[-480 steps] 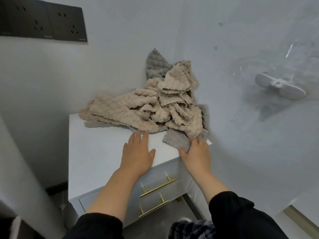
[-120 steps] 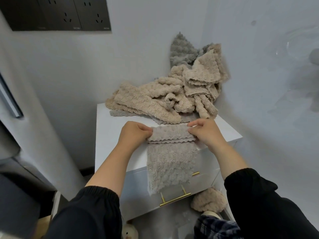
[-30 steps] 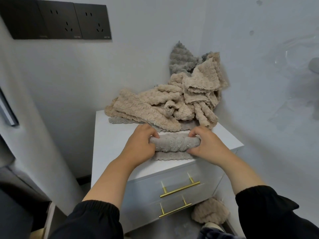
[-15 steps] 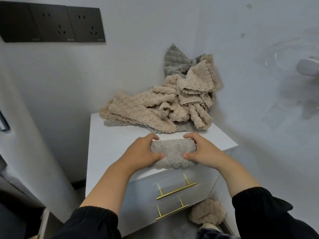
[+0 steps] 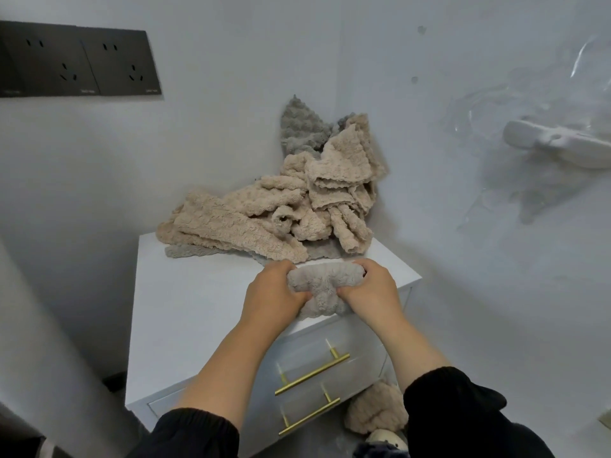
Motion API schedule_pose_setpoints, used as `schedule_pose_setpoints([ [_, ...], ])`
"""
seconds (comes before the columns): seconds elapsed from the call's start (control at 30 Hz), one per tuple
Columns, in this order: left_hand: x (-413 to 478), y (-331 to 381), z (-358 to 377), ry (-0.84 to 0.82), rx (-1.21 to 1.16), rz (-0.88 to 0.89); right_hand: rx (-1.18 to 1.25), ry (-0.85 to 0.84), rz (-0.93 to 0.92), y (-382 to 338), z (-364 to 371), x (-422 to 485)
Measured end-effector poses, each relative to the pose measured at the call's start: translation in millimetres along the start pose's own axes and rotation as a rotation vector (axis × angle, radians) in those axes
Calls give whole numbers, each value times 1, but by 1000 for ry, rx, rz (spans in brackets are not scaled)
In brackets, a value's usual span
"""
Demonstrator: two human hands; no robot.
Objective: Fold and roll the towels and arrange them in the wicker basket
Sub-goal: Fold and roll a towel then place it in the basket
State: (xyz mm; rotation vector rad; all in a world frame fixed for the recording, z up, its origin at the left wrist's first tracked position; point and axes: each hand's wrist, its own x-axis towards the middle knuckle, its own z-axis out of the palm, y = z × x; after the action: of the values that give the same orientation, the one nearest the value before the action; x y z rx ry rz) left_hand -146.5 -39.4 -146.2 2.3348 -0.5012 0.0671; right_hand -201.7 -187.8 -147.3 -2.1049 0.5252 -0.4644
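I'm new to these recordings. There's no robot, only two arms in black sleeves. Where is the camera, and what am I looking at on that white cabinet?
There is no machine here. A person works with bare hands, and the single camera sits on their head, looking forward and down, so the arms come in from the bottom edge. The left hand and right hand both grip a rolled grey fluffy towel at the front edge of the white drawer cabinet. Behind it, in the corner, lies a loose pile of beige and grey towels, not yet rolled. A beige towel bundle lies on the floor beside the cabinet. The wicker basket is not in view.
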Motion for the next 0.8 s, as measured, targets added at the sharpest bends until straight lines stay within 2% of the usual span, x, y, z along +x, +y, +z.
schedule_pose_setpoints([
  [0.23,-3,61,41,-76,-91,82,-182,274,-44,18,-56,-10],
  [0.57,-53,189,110,-301,-323,307,-518,607,-338,75,-204,-96],
  [0.7,-92,220,130,-387,-381,362,-625,686,-428,101,-245,-138],
  [0.8,-122,239,143,-449,-384,404,-580,687,-350,124,-269,-160],
])
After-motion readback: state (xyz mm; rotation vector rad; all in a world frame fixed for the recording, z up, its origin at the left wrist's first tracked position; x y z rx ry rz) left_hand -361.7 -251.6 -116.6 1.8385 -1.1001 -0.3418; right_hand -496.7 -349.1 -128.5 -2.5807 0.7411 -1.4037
